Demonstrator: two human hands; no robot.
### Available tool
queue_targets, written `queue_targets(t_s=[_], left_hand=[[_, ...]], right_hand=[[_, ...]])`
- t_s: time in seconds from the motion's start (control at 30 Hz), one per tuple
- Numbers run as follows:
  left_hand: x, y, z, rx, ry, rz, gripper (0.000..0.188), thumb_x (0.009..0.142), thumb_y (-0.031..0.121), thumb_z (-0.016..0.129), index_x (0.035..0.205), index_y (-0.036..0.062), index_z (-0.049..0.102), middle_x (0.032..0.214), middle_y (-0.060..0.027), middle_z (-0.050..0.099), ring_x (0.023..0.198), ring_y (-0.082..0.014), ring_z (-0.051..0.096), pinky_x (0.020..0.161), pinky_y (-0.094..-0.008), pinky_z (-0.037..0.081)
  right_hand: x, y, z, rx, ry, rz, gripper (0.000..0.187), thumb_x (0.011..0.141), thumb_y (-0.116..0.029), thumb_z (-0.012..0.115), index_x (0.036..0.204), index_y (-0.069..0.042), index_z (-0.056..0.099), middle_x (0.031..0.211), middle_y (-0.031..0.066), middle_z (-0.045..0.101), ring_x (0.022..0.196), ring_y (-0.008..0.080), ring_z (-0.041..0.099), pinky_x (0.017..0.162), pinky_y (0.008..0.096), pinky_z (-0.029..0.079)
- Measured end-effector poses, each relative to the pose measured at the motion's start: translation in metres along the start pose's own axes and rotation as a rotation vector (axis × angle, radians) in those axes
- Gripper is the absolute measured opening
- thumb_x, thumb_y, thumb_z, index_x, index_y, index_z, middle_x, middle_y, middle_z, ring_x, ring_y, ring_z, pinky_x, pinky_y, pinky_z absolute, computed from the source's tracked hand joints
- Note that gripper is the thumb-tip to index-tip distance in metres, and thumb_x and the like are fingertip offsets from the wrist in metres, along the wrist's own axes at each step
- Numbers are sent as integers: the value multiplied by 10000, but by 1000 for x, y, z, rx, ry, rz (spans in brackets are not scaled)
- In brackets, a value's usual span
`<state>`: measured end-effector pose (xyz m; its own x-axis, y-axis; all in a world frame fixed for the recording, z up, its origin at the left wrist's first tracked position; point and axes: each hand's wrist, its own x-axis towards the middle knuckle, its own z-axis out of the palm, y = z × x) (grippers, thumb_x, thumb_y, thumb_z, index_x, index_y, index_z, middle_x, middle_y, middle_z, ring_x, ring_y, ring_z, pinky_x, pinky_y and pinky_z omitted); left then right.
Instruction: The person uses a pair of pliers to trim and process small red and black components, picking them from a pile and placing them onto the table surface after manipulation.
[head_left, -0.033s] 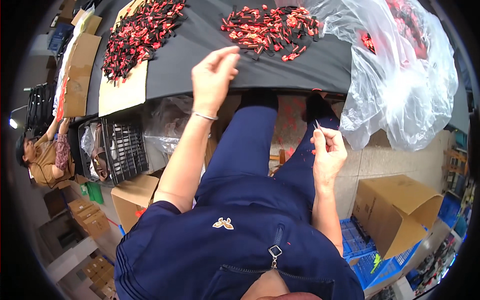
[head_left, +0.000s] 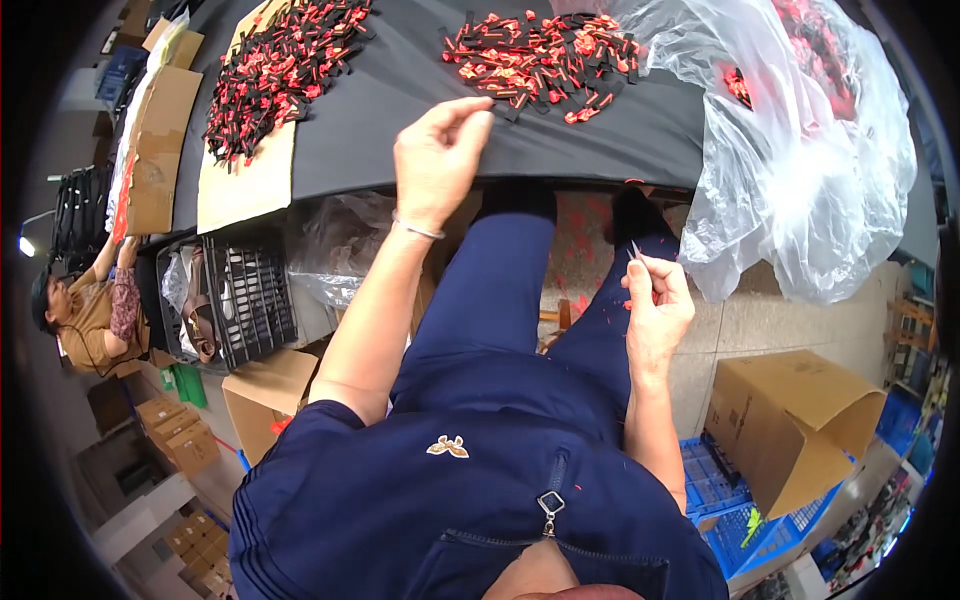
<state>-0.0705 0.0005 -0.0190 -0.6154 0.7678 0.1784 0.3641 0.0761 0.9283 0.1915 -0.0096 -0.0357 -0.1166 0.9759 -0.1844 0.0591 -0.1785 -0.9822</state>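
Note:
My left hand (head_left: pixel 437 165), with a bracelet at the wrist, hovers over the near part of the table. Its thumb and forefinger are slightly apart, and nothing shows between them. Just beyond its fingertips lies a heap of small black and red strip-like pieces (head_left: pixel 545 62). Out past the table edge, above my right leg, my right hand (head_left: pixel 660 300) grips small pointed snips (head_left: pixel 634 251). Two thin metal tips stick up from its fingers, while most of the tool is hidden in the palm. A red bit shows beside the fingers.
A second heap of black and red pieces (head_left: pixel 270 85) lies on a cardboard sheet (head_left: pixel 245 195). Clear plastic bags (head_left: pixel 800 190) hang over the table's right side. Around me are a black crate (head_left: pixel 250 300), an open carton (head_left: pixel 790 420) and blue crates (head_left: pixel 715 475). Another person (head_left: pixel 100 310) works at far left.
My left hand has shifted a little to the right, toward the nearer heap. The right hand and its snips stay in place.

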Motion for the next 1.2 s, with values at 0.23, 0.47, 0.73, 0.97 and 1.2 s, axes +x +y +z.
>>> queue_targets(t_s=[0.23,0.47,0.73,0.97,1.2], left_hand=[[18,-7,26,542,17,322,159,733,128,722,869,53,689,746,-54,644,555,-107,575,581,-246,488],[18,-4,23,539,5,268,122,733,140,722,789,49,664,673,-42,628,538,-102,570,562,-249,484],[5,15,13,-388,-241,-406,108,832,145,662,858,44,634,769,-31,649,583,-45,526,558,-181,437],[-46,23,30,-901,-509,-763,217,836,66,623,1026,-22,568,860,-85,639,673,-93,590,609,-221,494],[-86,45,48,-694,-618,-692,132,819,67,633,937,7,627,774,-44,648,631,-66,575,599,-186,465]], right_hand=[[7,5,-5,-25,13,-30,126,859,-90,650,942,-14,593,786,20,630,693,46,561,585,173,426],[5,7,-5,-9,4,11,147,850,-83,663,939,8,590,828,39,643,721,51,553,656,192,436],[4,3,-8,30,37,-2,137,841,-55,666,934,11,591,847,45,652,754,61,582,680,190,452],[1,-2,-2,18,49,-151,174,831,-78,685,950,4,588,833,41,647,735,56,579,663,203,476],[2,-12,-12,-442,208,-672,249,692,-93,786,883,-20,645,696,62,629,613,170,583,562,274,457]])
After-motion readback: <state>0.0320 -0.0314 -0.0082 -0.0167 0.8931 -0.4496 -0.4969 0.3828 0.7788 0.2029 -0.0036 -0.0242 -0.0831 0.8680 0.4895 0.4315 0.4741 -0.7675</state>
